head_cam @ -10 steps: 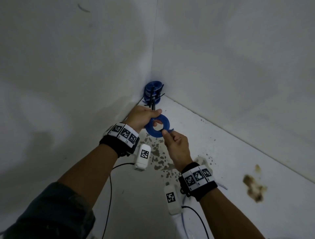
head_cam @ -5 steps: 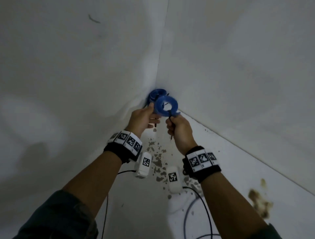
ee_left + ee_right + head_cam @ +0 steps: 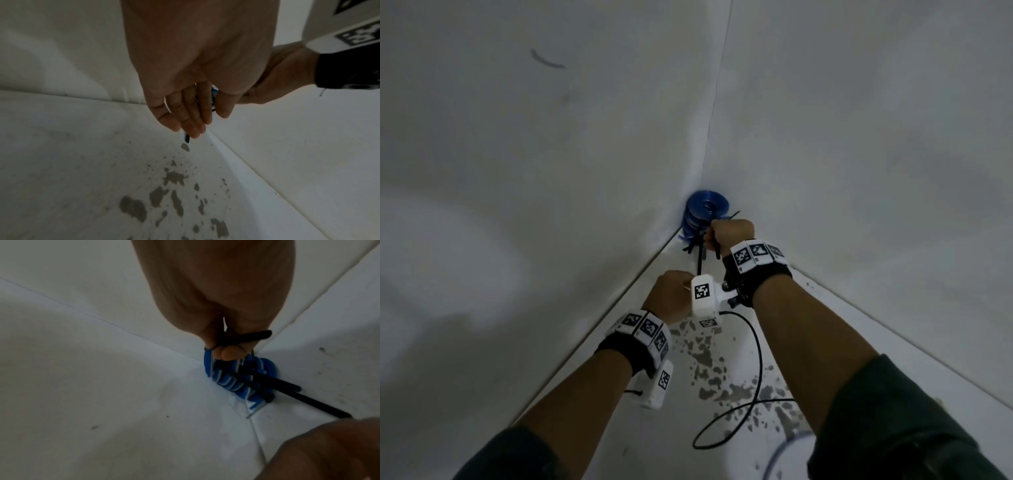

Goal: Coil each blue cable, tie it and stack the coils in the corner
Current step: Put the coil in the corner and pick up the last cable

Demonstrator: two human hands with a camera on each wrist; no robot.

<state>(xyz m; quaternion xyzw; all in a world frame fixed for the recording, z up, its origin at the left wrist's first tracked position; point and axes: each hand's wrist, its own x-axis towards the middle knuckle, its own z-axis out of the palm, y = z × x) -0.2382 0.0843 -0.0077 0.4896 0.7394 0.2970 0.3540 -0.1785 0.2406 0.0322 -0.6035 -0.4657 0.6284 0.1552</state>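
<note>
The white floor (image 3: 866,335) meets two white walls in a corner at about twelve o'clock, and there a stack of blue cable coils (image 3: 703,212) bound with black plastic ties (image 3: 700,253) sits pressed against both walls. A patch of grey-brown blotchy stains (image 3: 717,373) spreads across the floor toward six o'clock from the stack. A thin black cord (image 3: 758,359) lies looped over those stains, curling round near five o'clock.
</note>
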